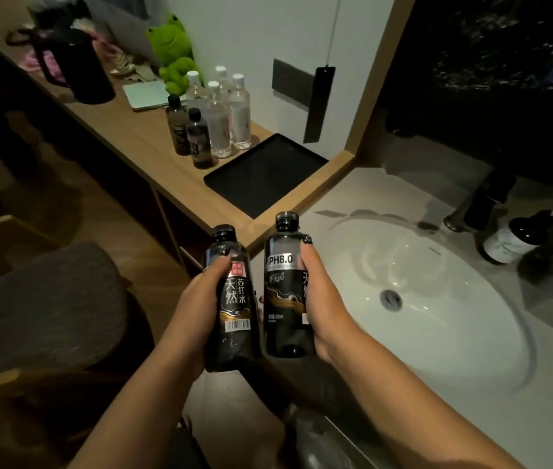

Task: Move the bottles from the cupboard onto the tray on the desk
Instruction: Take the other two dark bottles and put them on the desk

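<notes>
My left hand (200,296) grips a black soda-water bottle (233,319) with a barcode label, held upright. My right hand (322,299) grips a second black bottle (283,299) marked PH8.0, also upright. Both bottles hang in the air below the desk's front edge, side by side. The black tray (268,177) lies on the wooden desk (139,140) beyond them; two black bottles (197,138) and several clear water bottles (231,113) stand at its far left end. No cupboard is in view.
A white sink (437,299) in a pale counter lies to the right, with a dark tap (481,204) and a dark pump bottle (518,235). A green frog plush (173,52), a notebook (146,94) and a dark jug (75,66) sit further along the desk. A grey chair (41,299) stands at the left.
</notes>
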A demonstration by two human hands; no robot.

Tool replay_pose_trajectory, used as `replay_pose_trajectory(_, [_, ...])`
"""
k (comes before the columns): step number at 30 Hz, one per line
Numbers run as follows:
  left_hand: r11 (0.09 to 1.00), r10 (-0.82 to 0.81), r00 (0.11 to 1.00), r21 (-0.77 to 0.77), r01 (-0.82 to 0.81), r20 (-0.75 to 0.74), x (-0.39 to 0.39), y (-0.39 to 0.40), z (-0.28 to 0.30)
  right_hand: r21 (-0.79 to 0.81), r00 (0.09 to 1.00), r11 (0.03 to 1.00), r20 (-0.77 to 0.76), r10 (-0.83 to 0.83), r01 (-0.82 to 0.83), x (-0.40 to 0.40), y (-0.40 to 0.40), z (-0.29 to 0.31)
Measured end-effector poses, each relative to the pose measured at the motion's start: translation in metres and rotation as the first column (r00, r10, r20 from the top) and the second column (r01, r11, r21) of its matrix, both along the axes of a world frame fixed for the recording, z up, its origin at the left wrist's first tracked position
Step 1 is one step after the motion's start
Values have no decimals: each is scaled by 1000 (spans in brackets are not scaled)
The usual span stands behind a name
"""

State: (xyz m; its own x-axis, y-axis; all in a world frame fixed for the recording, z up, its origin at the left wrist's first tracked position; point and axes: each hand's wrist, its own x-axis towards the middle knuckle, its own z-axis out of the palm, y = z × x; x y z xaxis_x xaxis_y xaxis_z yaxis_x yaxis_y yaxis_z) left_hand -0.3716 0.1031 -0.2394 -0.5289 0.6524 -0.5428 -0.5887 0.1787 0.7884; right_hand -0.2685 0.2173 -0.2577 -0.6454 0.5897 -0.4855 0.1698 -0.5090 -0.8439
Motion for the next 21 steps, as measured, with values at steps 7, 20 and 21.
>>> replay_pose_trajectory(7, [995,-101,995,-5,101,-13,-126,-5,-8,-20,995,995,-22,-102,102,-106,-4,-8])
replay_pose_trajectory(20, [989,-128,991,-83,124,-43,-291,26,-15,-93,974,979,-118,-193,183,-231,28,-10])
replay_pose_trajectory(21, [988,-133,990,-84,129,-44,-300,34,-17,-76,978,982,-107,-180,173,-239,35,-12])
